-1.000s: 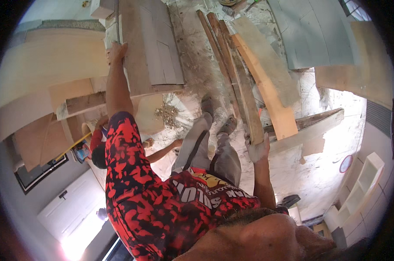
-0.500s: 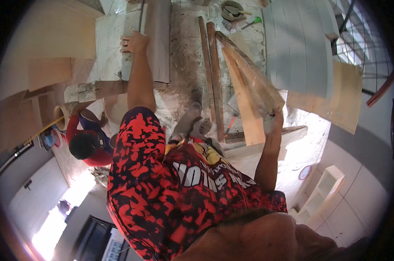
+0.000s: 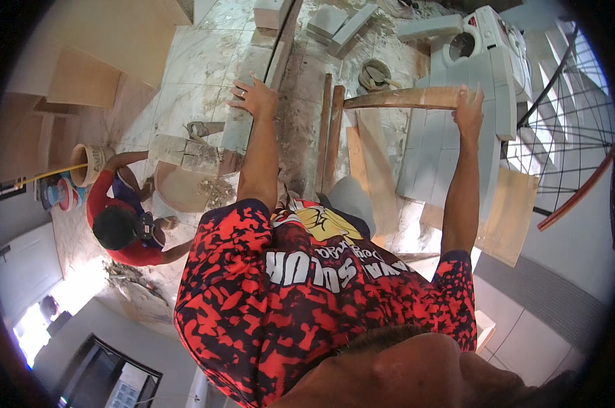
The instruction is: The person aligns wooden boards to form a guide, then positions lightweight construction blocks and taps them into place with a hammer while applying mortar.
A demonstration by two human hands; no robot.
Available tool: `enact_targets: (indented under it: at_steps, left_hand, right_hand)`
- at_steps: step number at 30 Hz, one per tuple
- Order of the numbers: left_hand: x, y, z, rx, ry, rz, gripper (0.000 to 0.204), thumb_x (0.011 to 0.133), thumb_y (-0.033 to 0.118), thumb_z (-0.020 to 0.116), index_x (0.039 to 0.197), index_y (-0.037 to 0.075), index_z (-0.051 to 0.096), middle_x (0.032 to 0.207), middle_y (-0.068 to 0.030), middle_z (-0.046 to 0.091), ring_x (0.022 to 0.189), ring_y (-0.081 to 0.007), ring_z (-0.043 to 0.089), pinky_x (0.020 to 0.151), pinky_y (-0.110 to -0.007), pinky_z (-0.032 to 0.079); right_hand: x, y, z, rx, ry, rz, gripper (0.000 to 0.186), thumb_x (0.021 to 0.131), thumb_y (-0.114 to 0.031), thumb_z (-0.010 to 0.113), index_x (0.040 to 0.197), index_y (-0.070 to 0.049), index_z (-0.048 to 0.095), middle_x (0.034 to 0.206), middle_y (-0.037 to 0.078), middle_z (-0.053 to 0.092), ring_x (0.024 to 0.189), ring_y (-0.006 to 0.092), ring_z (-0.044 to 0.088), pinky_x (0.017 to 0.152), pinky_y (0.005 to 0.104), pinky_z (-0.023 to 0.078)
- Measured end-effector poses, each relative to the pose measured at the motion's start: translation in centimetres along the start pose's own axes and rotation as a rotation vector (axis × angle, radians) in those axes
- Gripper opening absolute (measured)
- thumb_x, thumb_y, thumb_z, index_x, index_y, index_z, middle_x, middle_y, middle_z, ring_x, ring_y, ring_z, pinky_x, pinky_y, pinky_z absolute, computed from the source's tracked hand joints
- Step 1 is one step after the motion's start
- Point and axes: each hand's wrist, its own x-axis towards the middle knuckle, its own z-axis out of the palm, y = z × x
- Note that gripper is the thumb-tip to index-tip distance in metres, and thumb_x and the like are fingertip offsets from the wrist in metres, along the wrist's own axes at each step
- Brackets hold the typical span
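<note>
My right hand (image 3: 468, 112) grips the right end of a worn wooden plank (image 3: 402, 98). The plank stretches crosswise to the left, its other end near two narrow wooden strips (image 3: 331, 136). On the left, my left hand (image 3: 256, 98) rests with spread fingers on top of a low wall of pale blocks (image 3: 238, 128). A dark rod or bar (image 3: 280, 42) runs along the wall beyond that hand. Below the raised plank lies a flat light board (image 3: 377, 153).
Grey blocks (image 3: 443, 129) are stacked at right, before a white washing machine (image 3: 485, 30). A mortar bucket (image 3: 374, 73) stands ahead. At left a person in red (image 3: 114, 231) crouches beside a round basin (image 3: 178, 187). A wire-like rack (image 3: 569, 129) stands far right.
My right hand has swung forward and up, turning the plank from a slant to crosswise. My left hand stays on the wall. My view has shifted, showing the washing machine.
</note>
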Motion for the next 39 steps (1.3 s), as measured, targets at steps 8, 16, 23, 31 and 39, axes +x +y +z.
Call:
enact_targets:
  at_steps: [8,16,23,31,39]
  left_hand:
    - [0.8,0.1,0.5,0.053,-0.053,-0.056,0.083,0.075,0.043,0.063,0.143,0.021,0.020,0.142,-0.0276,0.014,0.131,-0.0449,0.012,0.096,-0.070,0.007]
    - [0.5,-0.2,0.3,0.051,-0.111,-0.021,0.081,0.078,0.042,0.060,0.143,0.022,0.017,0.143,-0.0278,0.013,0.132,-0.0461,0.014,0.097,-0.069,0.008]
    - [1.7,-3.6,2.3,0.125,-0.133,0.002,0.084,0.077,0.043,0.061,0.143,0.025,0.014,0.143,-0.0273,0.012,0.131,-0.0452,0.019,0.098,-0.067,0.014]
    - [2.2,-2.2,0.1,0.189,-0.170,-0.036,0.087,0.074,0.037,0.067,0.143,0.024,0.015,0.143,-0.0265,0.015,0.130,-0.0451,0.020,0.101,-0.061,0.019]
    - [2.6,-3.1,1.0,0.187,-0.090,0.000,0.087,0.074,0.033,0.068,0.143,0.022,0.016,0.143,-0.0243,0.014,0.131,-0.0440,0.018,0.103,-0.059,0.016]
  right_hand:
    - [11.3,-4.6,3.0,0.084,-0.265,-0.054,0.067,0.080,-0.050,0.056,0.133,-0.015,0.035,0.098,0.015,0.059,0.055,0.0188,0.058,0.047,0.0276,0.048]
    - [21.2,-5.9,4.8,-0.020,-0.400,-0.313,0.068,0.074,-0.036,0.064,0.131,-0.014,0.035,0.096,0.018,0.059,0.064,0.0244,0.062,0.052,0.0317,0.051]
    - [27.3,-3.4,8.6,-0.040,-0.313,-0.802,0.055,0.078,-0.034,0.059,0.128,-0.019,0.042,0.100,0.019,0.061,0.083,0.0373,0.061,0.072,0.0400,0.049]
    - [32.0,-5.9,10.7,0.004,-0.403,-0.874,0.056,0.075,-0.034,0.061,0.126,-0.018,0.045,0.108,0.023,0.058,0.098,0.0409,0.055,0.083,0.0455,0.046]
    - [42.4,-19.2,5.1,0.084,-0.252,-0.894,0.049,0.071,-0.028,0.061,0.113,-0.003,0.055,0.110,0.015,0.059,0.100,0.0280,0.058,0.085,0.0341,0.044]
